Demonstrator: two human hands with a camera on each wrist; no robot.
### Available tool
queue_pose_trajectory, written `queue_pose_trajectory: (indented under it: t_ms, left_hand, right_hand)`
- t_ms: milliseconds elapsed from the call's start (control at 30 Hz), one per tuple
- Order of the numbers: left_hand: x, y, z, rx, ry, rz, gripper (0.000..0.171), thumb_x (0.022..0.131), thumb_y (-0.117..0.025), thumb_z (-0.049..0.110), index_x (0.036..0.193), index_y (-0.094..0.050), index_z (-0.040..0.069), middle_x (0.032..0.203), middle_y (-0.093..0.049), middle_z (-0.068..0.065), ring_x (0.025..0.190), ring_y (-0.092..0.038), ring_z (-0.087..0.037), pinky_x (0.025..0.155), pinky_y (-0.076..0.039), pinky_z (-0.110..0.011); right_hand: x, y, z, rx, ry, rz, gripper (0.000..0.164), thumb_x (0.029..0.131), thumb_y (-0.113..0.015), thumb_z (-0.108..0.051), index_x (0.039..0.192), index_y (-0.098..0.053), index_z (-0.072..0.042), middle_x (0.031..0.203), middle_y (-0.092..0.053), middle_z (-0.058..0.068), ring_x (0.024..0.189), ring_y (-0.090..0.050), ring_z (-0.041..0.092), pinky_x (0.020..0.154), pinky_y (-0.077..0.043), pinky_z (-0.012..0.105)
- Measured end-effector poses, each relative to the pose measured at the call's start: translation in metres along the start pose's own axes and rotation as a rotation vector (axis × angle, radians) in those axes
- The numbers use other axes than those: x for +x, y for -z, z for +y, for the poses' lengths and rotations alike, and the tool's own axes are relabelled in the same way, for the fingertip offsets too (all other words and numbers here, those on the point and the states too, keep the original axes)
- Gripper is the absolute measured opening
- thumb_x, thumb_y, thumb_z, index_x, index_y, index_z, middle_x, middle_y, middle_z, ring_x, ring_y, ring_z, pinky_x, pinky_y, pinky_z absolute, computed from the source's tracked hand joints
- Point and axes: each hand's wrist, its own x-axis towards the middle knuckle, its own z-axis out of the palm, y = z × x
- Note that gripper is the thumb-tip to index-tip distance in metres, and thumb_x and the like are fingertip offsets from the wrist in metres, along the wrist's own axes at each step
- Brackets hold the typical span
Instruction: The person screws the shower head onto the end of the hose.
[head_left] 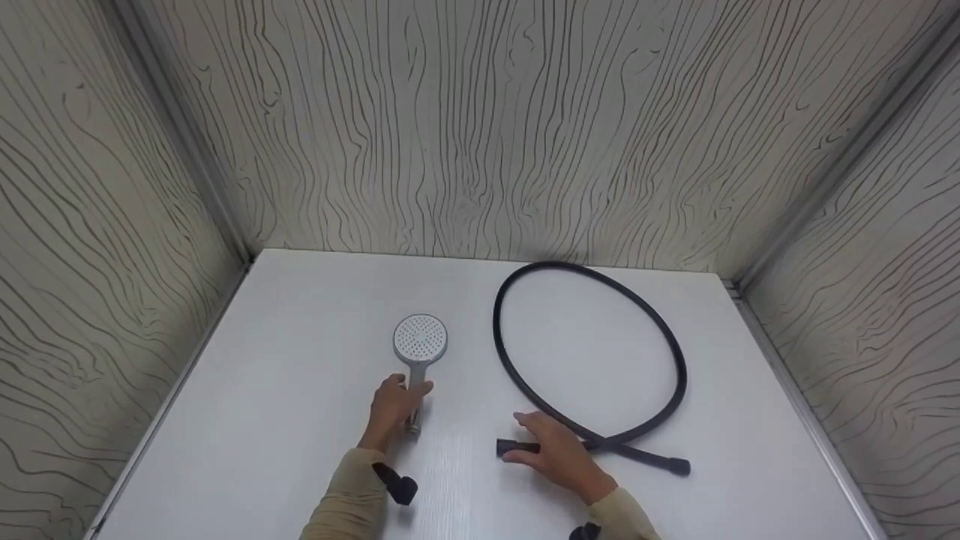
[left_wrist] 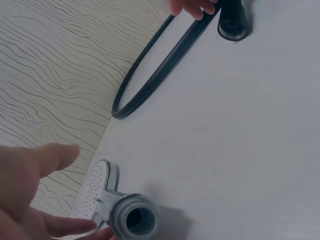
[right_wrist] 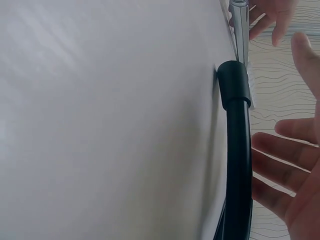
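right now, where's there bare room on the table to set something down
Free: the white table between the left wall and the shower head, and inside the loop of the black hose. Crowded: where the hose crosses itself beside the right grip.

Looks like glossy chromed metal or plastic on the shower head (head_left: 417, 370), with a matt, dotted face (head_left: 420, 337). Shows as smooth, dull black rubber or plastic along the hose (right_wrist: 238, 160). Reads as smooth white laminate, faintly glossy, on the desk (head_left: 322, 337), matt grain-patterned board on the walls (head_left: 420, 127) and plain cloth on the sleeves (head_left: 349, 487).
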Motion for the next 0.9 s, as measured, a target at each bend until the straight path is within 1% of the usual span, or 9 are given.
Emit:
queue_pose_trajectory:
  t_ms: [100, 167, 333, 500, 667, 733, 800, 900]
  left_hand:
    - [0.0004, -0.0014, -0.0017, 0.000, -0.013, 0.009, 0.071, 0.090, -0.064, 0.037, 0.140, -0.042, -0.008, 0.135, -0.052, -0.030, 0.119, -0.057, -0.041, 0.099, -0.052, -0.052]
    - [0.0005, -0.0022, -0.0030, -0.008, -0.017, 0.012, 0.071, 0.089, -0.065, 0.036, 0.139, -0.043, -0.009, 0.132, -0.055, -0.029, 0.114, -0.060, -0.039, 0.095, -0.054, -0.050]
    - [0.0008, -0.0028, -0.0056, -0.027, -0.019, 0.014, 0.071, 0.086, -0.068, 0.033, 0.136, -0.045, -0.011, 0.122, -0.060, -0.027, 0.097, -0.063, -0.030, 0.080, -0.058, -0.041]
    - [0.0011, -0.0021, -0.0061, -0.021, -0.018, 0.006, 0.066, 0.086, -0.069, 0.031, 0.133, -0.048, -0.011, 0.112, -0.064, -0.022, 0.087, -0.061, -0.024, 0.069, -0.054, -0.033]
    - [0.0014, -0.0016, -0.0059, -0.020, -0.008, -0.003, 0.062, 0.085, -0.069, 0.029, 0.130, -0.050, -0.010, 0.102, -0.065, -0.018, 0.080, -0.059, -0.022, 0.062, -0.050, -0.028]
    - [0.0020, -0.0018, -0.0062, -0.022, -0.004, -0.006, 0.060, 0.085, -0.069, 0.029, 0.128, -0.052, -0.010, 0.098, -0.065, -0.016, 0.078, -0.059, -0.021, 0.060, -0.049, -0.027]
    - [0.0026, -0.0025, -0.0066, -0.026, -0.002, -0.007, 0.057, 0.086, -0.069, 0.029, 0.126, -0.053, -0.009, 0.095, -0.064, -0.014, 0.077, -0.058, -0.020, 0.059, -0.048, -0.027]
    - [0.0032, -0.0033, -0.0063, -0.030, -0.005, -0.005, 0.055, 0.086, -0.069, 0.027, 0.125, -0.054, -0.008, 0.093, -0.064, -0.013, 0.077, -0.059, -0.020, 0.059, -0.049, -0.026]
  right_hand:
    - [-0.0010, -0.0015, 0.0002, 0.013, -0.028, -0.024, 0.069, 0.083, -0.067, -0.053, 0.129, -0.057, -0.003, 0.113, -0.067, 0.006, 0.098, -0.064, 0.017, 0.088, -0.057, 0.034]
    - [-0.0019, -0.0032, 0.0012, 0.016, -0.024, -0.026, 0.068, 0.083, -0.069, -0.052, 0.128, -0.058, -0.002, 0.109, -0.068, 0.005, 0.095, -0.064, 0.016, 0.087, -0.057, 0.033]
    - [-0.0044, -0.0066, 0.0029, 0.021, -0.006, -0.021, 0.068, 0.082, -0.071, -0.050, 0.127, -0.060, 0.000, 0.106, -0.068, 0.005, 0.094, -0.064, 0.016, 0.086, -0.057, 0.033]
    - [-0.0052, -0.0069, 0.0022, 0.040, -0.040, -0.055, 0.070, 0.081, -0.070, -0.053, 0.128, -0.059, -0.002, 0.106, -0.068, 0.004, 0.094, -0.063, 0.015, 0.086, -0.057, 0.033]
    - [-0.0055, -0.0062, -0.0002, 0.026, -0.059, -0.089, 0.072, 0.080, -0.070, -0.054, 0.129, -0.059, -0.002, 0.109, -0.067, 0.005, 0.097, -0.063, 0.016, 0.090, -0.056, 0.035]
    - [-0.0055, -0.0063, -0.0011, 0.016, -0.066, -0.100, 0.072, 0.080, -0.069, -0.055, 0.129, -0.059, -0.003, 0.111, -0.067, 0.005, 0.099, -0.063, 0.016, 0.091, -0.056, 0.036]
    - [-0.0052, -0.0065, -0.0014, 0.008, -0.074, -0.113, 0.071, 0.080, -0.070, -0.054, 0.129, -0.059, -0.003, 0.109, -0.067, 0.003, 0.097, -0.062, 0.014, 0.089, -0.056, 0.035]
    - [-0.0038, -0.0056, -0.0018, -0.014, -0.078, -0.126, 0.065, 0.081, -0.072, -0.048, 0.127, -0.061, -0.004, 0.105, -0.066, 0.001, 0.092, -0.060, 0.011, 0.086, -0.056, 0.032]
